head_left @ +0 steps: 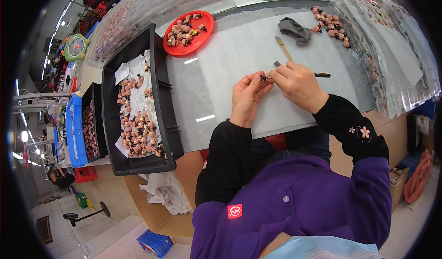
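Observation:
A small pink-and-black figurine (264,77) is pinched between the thumb and fingers of my left hand (246,97). My right hand (298,85) is closed too, its fingertips meeting the figurine's right side and partly covering it. A dark slim stick (322,75) shows on the right of my right hand; whether it is held or lies beneath is hidden. Just beyond my fingers lies a thin tool with a wooden-coloured handle (285,49), near a crumpled grey cloth (294,31).
At left stands a black crate (162,98) of paper and similar pink pieces. Behind it is a red plate (207,28) with several more. A pile of pieces (332,24) lies at the far right, beside stacked clear plastic trays (391,52). A blue bin (75,130) is farther left.

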A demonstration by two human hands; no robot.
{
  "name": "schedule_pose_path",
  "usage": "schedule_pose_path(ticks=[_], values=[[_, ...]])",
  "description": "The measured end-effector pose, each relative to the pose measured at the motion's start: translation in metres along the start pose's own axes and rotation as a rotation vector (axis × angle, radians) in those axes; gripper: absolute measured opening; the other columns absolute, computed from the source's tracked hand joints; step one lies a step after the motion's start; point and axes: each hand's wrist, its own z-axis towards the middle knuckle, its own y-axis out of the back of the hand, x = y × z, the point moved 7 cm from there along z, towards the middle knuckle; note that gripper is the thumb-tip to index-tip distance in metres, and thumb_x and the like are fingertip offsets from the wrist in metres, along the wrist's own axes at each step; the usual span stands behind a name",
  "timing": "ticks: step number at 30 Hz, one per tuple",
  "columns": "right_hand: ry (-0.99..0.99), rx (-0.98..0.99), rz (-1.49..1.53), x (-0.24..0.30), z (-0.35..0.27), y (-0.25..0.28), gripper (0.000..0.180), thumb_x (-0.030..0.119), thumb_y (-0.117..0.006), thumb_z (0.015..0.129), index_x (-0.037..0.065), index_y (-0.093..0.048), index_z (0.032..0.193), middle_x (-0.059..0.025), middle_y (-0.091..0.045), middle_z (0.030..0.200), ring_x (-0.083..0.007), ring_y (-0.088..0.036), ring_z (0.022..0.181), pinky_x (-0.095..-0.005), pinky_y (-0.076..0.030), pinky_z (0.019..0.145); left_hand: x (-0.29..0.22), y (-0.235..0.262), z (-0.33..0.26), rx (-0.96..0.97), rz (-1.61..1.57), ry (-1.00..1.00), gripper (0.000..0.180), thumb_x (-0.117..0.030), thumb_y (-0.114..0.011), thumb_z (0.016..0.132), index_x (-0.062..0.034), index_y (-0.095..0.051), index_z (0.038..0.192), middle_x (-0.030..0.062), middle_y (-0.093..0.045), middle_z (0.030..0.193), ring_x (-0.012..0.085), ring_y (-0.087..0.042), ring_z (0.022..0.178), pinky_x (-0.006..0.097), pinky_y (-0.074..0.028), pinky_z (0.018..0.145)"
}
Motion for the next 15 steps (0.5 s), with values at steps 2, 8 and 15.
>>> schedule_pose_path(ticks=[2,8,15], values=[[0.001,0.006,0.006,0.0008,0.0003,0.0009,0.01,0.009,-0.061,0.071,0.008,-0.057,0.08,-0.0008,-0.052,0.068,-0.0166,-0.053,0.062,-0.0291,-0.043,0.052,0.0,-0.0001,-0.0001,-0.007,0.002,-0.003,0.023,-0.014,-0.049,0.091,0.0041,-0.052,0.104,0.0122,-0.061,0.096,0.0213,-0.062,0.088,0.031,-0.052,0.077],[-0.013,-0.023,0.001,0.0015,0.0002,0.0014,0.011,0.009,-0.061,0.07,0.008,-0.057,0.08,-0.0007,-0.051,0.067,-0.0166,-0.052,0.062,-0.029,-0.043,0.052,-0.0009,0.0,0.0,-0.011,-0.006,-0.009,0.022,-0.014,-0.049,0.091,0.0044,-0.052,0.104,0.0125,-0.061,0.096,0.0211,-0.062,0.087,0.031,-0.052,0.078],[-0.026,-0.042,-0.04,0.0014,0.001,0.002,0.011,0.009,-0.061,0.07,0.008,-0.056,0.08,-0.0005,-0.051,0.067,-0.0161,-0.052,0.061,-0.0284,-0.043,0.05,-0.001,0.0006,0.0008,0.006,0.024,-0.038,0.022,-0.014,-0.05,0.09,0.0038,-0.054,0.104,0.0126,-0.061,0.098,0.0213,-0.061,0.089,0.031,-0.05,0.081]])
